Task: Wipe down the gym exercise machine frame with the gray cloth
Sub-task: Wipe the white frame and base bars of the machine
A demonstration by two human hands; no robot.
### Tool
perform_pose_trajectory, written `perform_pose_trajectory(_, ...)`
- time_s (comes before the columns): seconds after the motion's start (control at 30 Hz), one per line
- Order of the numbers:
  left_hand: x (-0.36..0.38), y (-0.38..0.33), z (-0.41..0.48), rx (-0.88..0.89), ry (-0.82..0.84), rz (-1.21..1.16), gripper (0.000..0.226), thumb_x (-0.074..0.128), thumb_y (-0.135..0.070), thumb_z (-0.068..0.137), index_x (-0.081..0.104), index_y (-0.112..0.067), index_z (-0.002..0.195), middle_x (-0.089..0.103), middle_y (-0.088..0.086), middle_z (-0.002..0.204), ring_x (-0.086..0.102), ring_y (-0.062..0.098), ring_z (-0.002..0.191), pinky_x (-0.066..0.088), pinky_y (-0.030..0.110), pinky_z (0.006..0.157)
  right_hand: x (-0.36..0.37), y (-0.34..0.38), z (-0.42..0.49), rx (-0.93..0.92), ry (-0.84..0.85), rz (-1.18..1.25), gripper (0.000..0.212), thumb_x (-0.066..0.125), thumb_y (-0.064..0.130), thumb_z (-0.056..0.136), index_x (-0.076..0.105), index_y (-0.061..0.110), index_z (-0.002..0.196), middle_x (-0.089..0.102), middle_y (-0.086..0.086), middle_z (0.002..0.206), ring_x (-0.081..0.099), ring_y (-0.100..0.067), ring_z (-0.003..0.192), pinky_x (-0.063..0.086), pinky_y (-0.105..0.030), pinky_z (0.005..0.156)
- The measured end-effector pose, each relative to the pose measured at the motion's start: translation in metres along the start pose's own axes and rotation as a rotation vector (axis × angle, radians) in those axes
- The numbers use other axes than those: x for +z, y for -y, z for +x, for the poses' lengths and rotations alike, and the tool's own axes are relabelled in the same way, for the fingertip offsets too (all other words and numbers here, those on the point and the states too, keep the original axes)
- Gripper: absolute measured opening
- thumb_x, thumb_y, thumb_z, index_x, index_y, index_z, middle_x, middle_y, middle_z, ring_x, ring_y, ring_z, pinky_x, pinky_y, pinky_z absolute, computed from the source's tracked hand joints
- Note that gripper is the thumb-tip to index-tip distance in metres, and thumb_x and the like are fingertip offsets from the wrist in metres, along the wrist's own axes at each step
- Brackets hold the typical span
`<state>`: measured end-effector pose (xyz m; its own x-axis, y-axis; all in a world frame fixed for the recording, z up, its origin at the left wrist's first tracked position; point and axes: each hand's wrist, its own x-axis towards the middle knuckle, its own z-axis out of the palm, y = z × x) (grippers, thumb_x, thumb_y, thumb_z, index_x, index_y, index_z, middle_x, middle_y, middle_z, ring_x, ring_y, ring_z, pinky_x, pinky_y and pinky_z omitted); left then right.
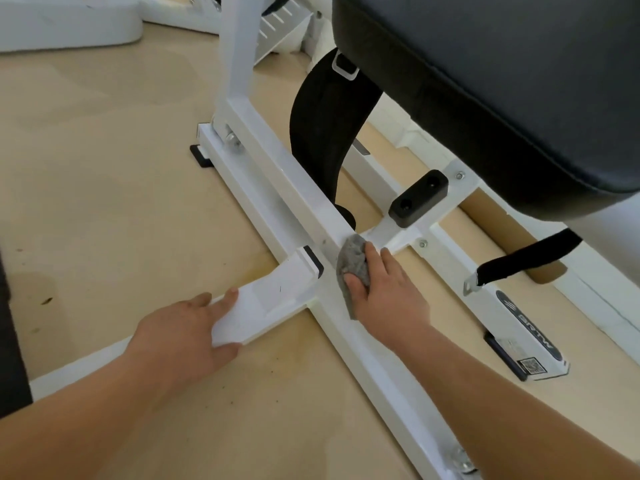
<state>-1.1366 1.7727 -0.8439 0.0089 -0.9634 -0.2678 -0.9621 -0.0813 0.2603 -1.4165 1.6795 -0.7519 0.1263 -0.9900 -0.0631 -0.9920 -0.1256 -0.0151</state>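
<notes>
The gray cloth (351,265) is bunched into a wad and pressed onto the main beam (277,174) of the white machine frame, right at the junction where the cross pieces meet it. The right hand (384,292) grips it, thumb on the near side and fingers curled over the top; the beam's long axis runs on a diagonal from far left to near right, so the unwiped length lies both ahead of that hand and back along the person's own right forearm; the right hand is plainly the nearer to the beam, and a stroke would likely follow this diagonal. The left hand (183,334) is well apart from the right, to the left of the beam, clasping the side bar (273,296) with fingers over its far edge and thumb on the near edge, probably as a brace. By count: one cloth, two hands, one main beam, one side bar, one outer rail (519,317) to the right, one black rubber block (417,197), two black straps, the wide one (325,133) and the narrow one (530,259), and one black padded seat (502,81) overhead; all of this stands on the tan floor (104,150).
</notes>
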Motion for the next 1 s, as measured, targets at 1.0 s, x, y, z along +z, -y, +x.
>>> perform_pose_trajectory(1.0, 0.055, 0.043, 0.042, -0.029, -0.043, -0.006, 0.114, 0.022, -0.108, 0.054, -0.001, -0.060, 0.155, 0.065, 0.004, 0.126, 0.070, 0.032, 0.100, 0.057, 0.050, 0.083, 0.015, -0.103, -0.165, 0.244, -0.013, -0.069, 0.071, 0.012, 0.059, 0.103, 0.011, 0.025, 0.165, 0.013, -0.006, 0.172, 0.010, -0.024, 0.159, 0.008, -0.044, 0.129)
